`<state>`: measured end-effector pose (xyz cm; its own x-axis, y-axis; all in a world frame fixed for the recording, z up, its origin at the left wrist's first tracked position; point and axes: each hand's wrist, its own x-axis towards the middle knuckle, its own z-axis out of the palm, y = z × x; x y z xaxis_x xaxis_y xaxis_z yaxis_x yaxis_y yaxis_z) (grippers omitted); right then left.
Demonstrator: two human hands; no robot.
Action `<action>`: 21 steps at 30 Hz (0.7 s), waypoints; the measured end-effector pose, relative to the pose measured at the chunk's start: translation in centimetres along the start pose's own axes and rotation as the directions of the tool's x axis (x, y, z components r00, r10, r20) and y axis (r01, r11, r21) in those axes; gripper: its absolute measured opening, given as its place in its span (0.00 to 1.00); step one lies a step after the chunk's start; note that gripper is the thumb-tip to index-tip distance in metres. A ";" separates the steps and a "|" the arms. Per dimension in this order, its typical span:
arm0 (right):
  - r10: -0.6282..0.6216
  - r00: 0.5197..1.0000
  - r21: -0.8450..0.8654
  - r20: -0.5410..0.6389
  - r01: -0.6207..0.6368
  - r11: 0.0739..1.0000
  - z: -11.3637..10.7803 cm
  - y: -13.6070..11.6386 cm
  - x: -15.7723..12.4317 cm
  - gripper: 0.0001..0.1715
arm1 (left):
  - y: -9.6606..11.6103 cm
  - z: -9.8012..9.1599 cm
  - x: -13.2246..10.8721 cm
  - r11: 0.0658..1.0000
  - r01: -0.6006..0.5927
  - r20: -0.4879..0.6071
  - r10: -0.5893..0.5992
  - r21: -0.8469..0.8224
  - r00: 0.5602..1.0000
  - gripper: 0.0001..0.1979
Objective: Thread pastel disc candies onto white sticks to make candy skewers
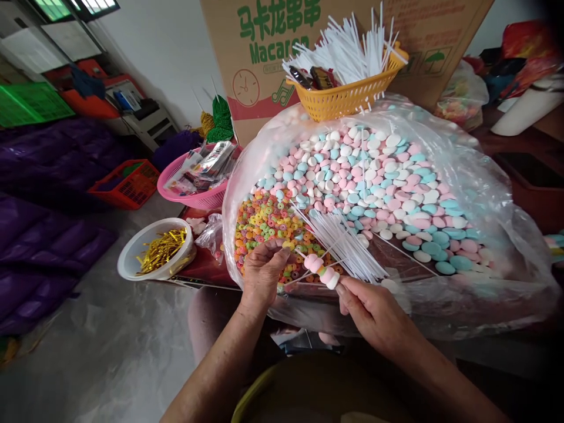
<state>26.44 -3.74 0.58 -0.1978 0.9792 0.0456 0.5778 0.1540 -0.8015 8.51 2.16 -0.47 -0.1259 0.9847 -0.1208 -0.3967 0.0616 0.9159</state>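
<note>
My right hand (368, 306) grips the lower end of a marshmallow skewer (321, 271), a white stick threaded with pink and white marshmallows and coloured rings between them. Close to the stick's bare tip, my left hand (263, 271) pinches a yellow cereal ring (288, 245) between thumb and fingertips. Below the hands lies a heap of coloured cereal rings (259, 226). A bundle of white sticks (348, 244) rests beside it, just beyond my right hand. Pink, white and blue marshmallows (374, 170) spread across the far part of the plastic sheet (520, 252).
A yellow basket (343, 101) of white sticks stands at the back before a cardboard box (259, 111). To the left are a pink basket (207, 198) with packets and a white tub (132, 255) holding gold twist ties (163, 249). An orange crate (127, 194) sits farther left.
</note>
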 end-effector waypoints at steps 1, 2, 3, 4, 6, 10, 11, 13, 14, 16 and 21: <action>-0.018 1.000 -0.050 -0.004 0.017 0.999 0.1 0.1 -0.2 0.20 | 0.0 0.0 -0.1 1.000 -0.013 0.004 0.013 0.014 1.000 0.12; -0.035 0.999 -0.093 -0.012 0.034 0.995 0.2 0.2 -0.3 0.19 | 0.0 0.1 -0.2 0.999 -0.026 0.008 0.026 0.025 1.000 0.12; -0.051 0.998 -0.131 -0.023 0.048 0.990 0.3 0.2 -0.4 0.18 | 0.0 0.2 -0.4 0.999 -0.036 0.015 0.036 0.033 0.999 0.12; -0.065 0.997 -0.163 -0.035 0.058 0.985 0.5 0.2 -0.3 0.17 | 0.0 0.2 -0.7 0.998 -0.047 0.022 0.046 0.043 0.999 0.12; -0.091 0.994 -0.212 -0.056 0.078 0.974 0.7 0.2 -0.3 0.16 | 0.1 0.4 -1.1 0.995 -0.062 0.032 0.060 0.077 0.998 0.12; -0.162 0.983 -0.248 -0.088 0.136 0.959 1.0 0.3 -0.4 0.14 | 0.0 0.2 -1.7 0.988 -0.068 0.093 0.055 0.139 0.994 0.13; -0.181 0.979 -0.251 -0.094 0.153 0.956 1.0 0.4 -0.5 0.14 | -0.1 0.1 -1.7 0.988 -0.069 0.115 0.052 0.141 0.992 0.13; -0.212 0.972 -0.249 -0.097 0.183 0.951 1.1 0.6 -0.7 0.14 | -0.2 0.0 -1.6 0.991 -0.075 0.125 0.061 0.111 0.990 0.12; -0.224 0.970 -0.246 -0.097 0.195 0.949 1.1 0.7 -0.8 0.14 | -0.2 -0.1 -1.5 0.995 -0.064 0.117 0.055 0.077 0.992 0.11; -0.245 0.964 -0.239 -0.101 0.215 0.947 1.2 0.8 -1.0 0.13 | 0.0 0.0 -1.3 1.000 0.004 0.097 -0.001 -0.026 0.995 0.11; -0.278 0.949 -0.206 -0.150 0.245 0.947 1.9 1.1 -1.0 0.12 | -0.1 1.7 -1.4 0.947 0.280 0.154 -0.257 -0.156 0.954 0.11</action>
<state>25.76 -4.81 -1.44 -0.2289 0.9062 0.3555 0.6623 0.4126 -0.6254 10.25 1.01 0.29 0.1217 0.9488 -0.2916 -0.5529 0.3087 0.7739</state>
